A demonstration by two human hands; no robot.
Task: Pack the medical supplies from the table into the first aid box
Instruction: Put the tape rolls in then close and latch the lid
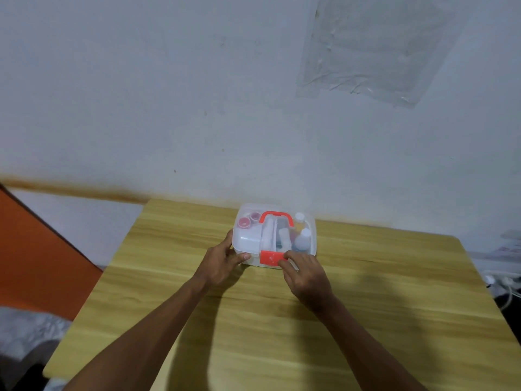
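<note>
The first aid box [248, 241] is a clear plastic case with a red handle [276, 215] on its lid and a red latch [270, 258] on its front. It sits near the far edge of the wooden table [282, 320] with the lid down. Through the lid I see pink-capped jars [244, 222], a white roll and small bottles [303, 238]. My left hand [224, 263] grips the box's front left corner, thumb on the front wall. My right hand [306, 275] has its fingertips pressed on the right end of the red latch.
A white wall stands right behind the table. An orange panel [36, 255] is to the left, grey cloth [25, 334] at the lower left, and white cables [504, 283] hang past the table's right edge.
</note>
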